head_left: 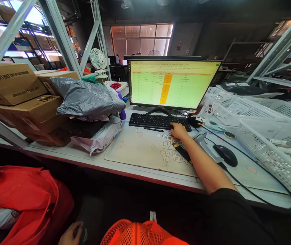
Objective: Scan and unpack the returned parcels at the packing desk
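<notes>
My right hand [179, 131] rests at the right part of the black keyboard [150, 120], fingers on the keys and nothing held. A pen [154, 129] lies along the keyboard's front edge. Under my right forearm are a black-and-yellow handled tool [182, 153], partly hidden, and a grey handheld device [204, 144] with a cable. A black mouse [225, 155] sits right of the forearm. Low in the view, below the desk edge, my left hand [71, 234] is partly cut off; its fingers curl against something dark that I cannot make out.
A monitor [171, 83] showing a spreadsheet stands behind the keyboard. Cardboard boxes [12, 83] and a grey plastic parcel [89, 97] are piled at left. White perforated baskets [270, 149] and a black cable fill the right side. A red bag [30, 200] is at lower left.
</notes>
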Available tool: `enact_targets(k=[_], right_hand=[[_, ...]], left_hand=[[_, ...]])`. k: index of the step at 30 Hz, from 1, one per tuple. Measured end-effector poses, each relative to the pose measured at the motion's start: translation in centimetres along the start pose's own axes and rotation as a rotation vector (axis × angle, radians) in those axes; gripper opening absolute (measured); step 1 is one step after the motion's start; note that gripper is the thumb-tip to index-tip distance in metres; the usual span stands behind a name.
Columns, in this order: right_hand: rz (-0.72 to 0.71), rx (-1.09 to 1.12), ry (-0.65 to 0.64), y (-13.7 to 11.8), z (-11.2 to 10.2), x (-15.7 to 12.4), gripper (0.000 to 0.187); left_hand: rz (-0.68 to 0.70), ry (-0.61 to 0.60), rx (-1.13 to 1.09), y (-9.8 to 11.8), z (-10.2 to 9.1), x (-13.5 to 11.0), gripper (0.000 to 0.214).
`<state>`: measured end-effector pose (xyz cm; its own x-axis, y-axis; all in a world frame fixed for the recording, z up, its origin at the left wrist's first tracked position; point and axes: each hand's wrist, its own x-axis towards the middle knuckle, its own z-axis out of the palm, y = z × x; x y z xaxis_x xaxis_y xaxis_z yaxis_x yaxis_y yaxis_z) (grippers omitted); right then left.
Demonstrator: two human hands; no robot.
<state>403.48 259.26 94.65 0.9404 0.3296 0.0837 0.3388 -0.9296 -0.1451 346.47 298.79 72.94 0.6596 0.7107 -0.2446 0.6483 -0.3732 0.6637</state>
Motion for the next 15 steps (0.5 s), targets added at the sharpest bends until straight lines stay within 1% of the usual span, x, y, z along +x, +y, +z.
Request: enact_targets(k=[4, 8, 12, 15], right_hand=[[0.017, 0.016, 0.005, 0.1, -0.1, 1.2, 0.054], [0.009, 0.024, 0.0, -0.5, 0.1, 2.1, 0.052], [-0.015, 0.018, 0.003, -1.1, 0.5, 2.1, 0.05], [-0.018, 0.006, 0.0, -1.1, 0.5, 1.5, 0.045]], left_hand=[[-0.014, -0.019, 0.025, 0.4, 0.3, -0.4, 0.042], [-0.053, -0.029, 0.025, 0.9, 0.4, -0.7, 0.046], [-0.099, -0.017, 0.012, 0.7, 0.4, -0.8, 0.048], [-0.088, 0.001, -0.017, 0.2, 0.5, -0.6, 0.042]])
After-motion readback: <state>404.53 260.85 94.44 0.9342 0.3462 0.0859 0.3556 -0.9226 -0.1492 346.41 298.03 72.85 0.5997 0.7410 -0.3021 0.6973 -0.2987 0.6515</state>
